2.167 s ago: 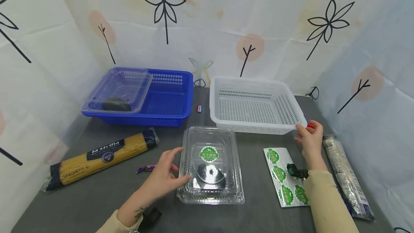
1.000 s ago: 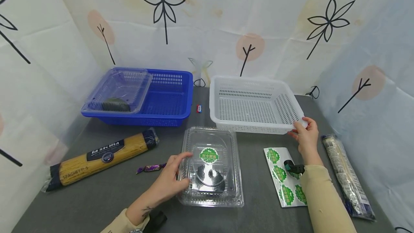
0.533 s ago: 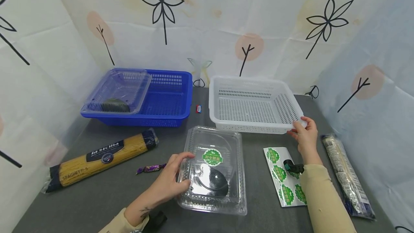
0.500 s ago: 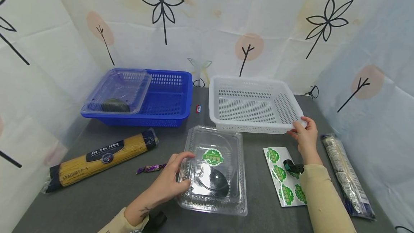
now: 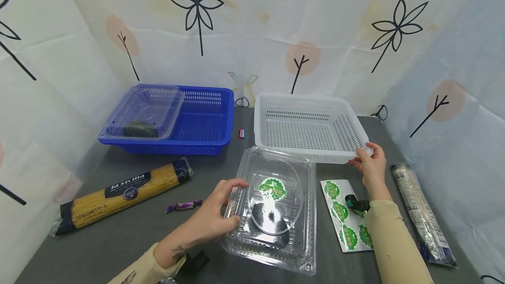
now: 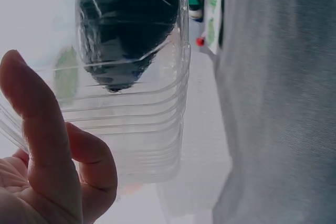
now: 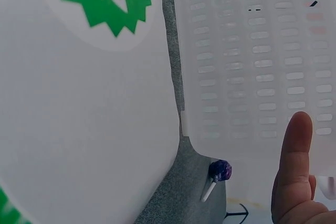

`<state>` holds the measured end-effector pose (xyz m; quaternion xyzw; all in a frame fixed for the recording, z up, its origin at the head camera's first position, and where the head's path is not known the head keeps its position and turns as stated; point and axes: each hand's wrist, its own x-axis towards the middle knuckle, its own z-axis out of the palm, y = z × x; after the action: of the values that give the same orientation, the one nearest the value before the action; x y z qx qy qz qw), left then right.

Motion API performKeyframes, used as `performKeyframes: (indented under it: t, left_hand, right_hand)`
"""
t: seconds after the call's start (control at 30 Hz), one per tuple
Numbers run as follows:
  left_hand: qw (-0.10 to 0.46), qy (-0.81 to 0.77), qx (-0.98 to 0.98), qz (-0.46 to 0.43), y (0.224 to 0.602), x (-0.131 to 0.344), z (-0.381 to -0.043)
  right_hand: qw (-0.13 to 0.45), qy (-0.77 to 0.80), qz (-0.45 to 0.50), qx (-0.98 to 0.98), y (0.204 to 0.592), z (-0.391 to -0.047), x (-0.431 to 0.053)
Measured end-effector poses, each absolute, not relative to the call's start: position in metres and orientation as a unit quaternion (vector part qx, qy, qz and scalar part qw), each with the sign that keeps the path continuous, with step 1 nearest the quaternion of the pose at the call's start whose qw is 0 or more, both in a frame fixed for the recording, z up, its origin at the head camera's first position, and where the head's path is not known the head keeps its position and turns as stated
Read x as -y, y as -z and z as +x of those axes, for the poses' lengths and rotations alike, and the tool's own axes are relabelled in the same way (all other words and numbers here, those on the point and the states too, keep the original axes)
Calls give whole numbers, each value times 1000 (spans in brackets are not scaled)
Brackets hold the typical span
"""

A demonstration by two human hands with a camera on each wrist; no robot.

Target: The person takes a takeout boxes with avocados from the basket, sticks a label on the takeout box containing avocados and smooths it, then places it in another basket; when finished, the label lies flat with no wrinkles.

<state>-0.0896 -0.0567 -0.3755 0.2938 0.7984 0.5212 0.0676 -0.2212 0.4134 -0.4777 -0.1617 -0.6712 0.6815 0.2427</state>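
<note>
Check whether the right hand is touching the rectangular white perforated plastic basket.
Touching. The head view shows it: the right hand grips the near right corner of the basket, thumb over the rim.

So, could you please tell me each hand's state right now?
Left hand: holding the stickered clear container.
Right hand: holding the white basket at its corner.

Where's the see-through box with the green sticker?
In the head view, the clear box is near the middle, held at its left edge by the left hand, in front of the white basket and left of the sticker sheet.
</note>
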Motion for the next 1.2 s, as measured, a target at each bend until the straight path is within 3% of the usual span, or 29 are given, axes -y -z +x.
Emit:
performKeyframes:
  t: [0.43,0.9,1.2]
  left_hand:
    - [61,-540,-778,315,344,27,-124]
    - [36,-552,-785,280,316,-33,-191]
    - [60,-583,-774,242,316,-75,-232]
  right_hand:
    - [237,-683,-168,671,475,-221,-412]
    - [236,-664,-178,687,470,-217,-410]
    - [235,-691,-169,662,469,-218,-409]
